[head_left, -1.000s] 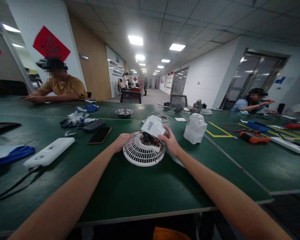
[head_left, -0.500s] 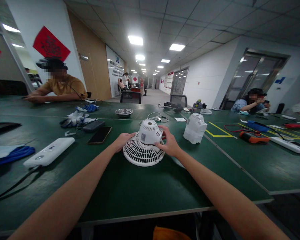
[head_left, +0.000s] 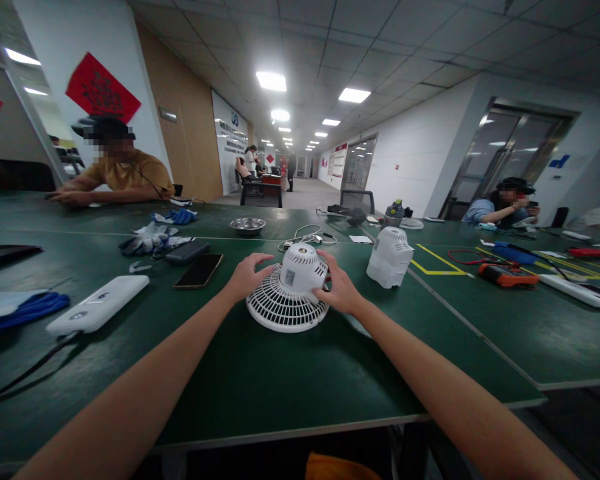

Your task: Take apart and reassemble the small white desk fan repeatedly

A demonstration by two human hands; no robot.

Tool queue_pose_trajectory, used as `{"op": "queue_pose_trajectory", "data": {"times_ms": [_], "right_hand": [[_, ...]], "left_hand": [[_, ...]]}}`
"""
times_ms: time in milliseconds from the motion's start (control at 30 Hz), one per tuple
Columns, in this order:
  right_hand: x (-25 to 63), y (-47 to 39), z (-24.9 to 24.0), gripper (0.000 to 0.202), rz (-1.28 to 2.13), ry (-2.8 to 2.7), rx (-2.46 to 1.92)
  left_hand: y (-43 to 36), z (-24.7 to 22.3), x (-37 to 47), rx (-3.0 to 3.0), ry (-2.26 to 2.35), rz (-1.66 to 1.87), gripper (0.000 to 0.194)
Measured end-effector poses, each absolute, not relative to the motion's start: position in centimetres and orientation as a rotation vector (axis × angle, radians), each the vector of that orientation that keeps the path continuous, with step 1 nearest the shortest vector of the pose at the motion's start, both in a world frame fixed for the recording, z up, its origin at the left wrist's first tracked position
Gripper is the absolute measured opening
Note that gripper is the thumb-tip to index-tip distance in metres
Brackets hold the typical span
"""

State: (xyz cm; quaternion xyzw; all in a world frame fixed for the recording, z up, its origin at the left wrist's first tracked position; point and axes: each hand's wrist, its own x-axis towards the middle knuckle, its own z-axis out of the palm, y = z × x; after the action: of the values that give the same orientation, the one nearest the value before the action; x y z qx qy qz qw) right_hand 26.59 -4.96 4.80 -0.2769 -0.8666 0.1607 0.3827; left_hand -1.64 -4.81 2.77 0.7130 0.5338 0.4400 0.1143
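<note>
A white fan head (head_left: pixel 303 270) sits on the table in front of me, its round slotted grille (head_left: pixel 286 313) facing down and its vented motor housing upward. My right hand (head_left: pixel 341 287) grips the right side of the housing, thumb in front and fingers behind. Beside the housing, above the grille's left rim, my left hand (head_left: pixel 250 277) is open, its thumb and fingers apart. A second white vented housing (head_left: pixel 391 257) stands upright to the right of the fan head, touched by neither hand.
Left lie a phone (head_left: pixel 199 271), a dark power bank (head_left: pixel 187 251), a white device with a cable (head_left: pixel 99 305) and gloves (head_left: pixel 153 240). A metal bowl (head_left: pixel 248 226) and white cable (head_left: pixel 305 233) are behind. An orange multimeter (head_left: pixel 507 275) lies right. People sit across the table.
My left hand has let go of the grille's left rim and risen, its fingers opening beside the housing. The housing has shifted slightly on the grille; my right hand stays on it.
</note>
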Motion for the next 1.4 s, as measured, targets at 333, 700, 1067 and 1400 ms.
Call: {"op": "queue_pose_trajectory", "data": {"times_ms": [333, 700, 1067, 1400], "right_hand": [[26.5, -5.4, 5.5, 0.086, 0.506, -2.197, -0.700], [26.3, -5.8, 5.7, 0.085, 0.497, -2.221, -0.749], [26.5, -5.3, 5.6, 0.087, 0.575, -2.190, -0.753], [26.3, -5.5, 5.8, 0.081, 0.552, -2.215, -0.796]], "left_hand": [[-8.0, 6.0, 1.1, 2.388, 1.312, 0.981, 0.055], [-7.8, 6.2, 1.1, 2.340, 1.363, 0.881, 0.057], [-7.7, 6.0, 0.9, 2.332, 1.318, 0.884, 0.058], [-7.8, 6.0, 0.7, 2.219, 1.300, 0.926, 0.055]]}}
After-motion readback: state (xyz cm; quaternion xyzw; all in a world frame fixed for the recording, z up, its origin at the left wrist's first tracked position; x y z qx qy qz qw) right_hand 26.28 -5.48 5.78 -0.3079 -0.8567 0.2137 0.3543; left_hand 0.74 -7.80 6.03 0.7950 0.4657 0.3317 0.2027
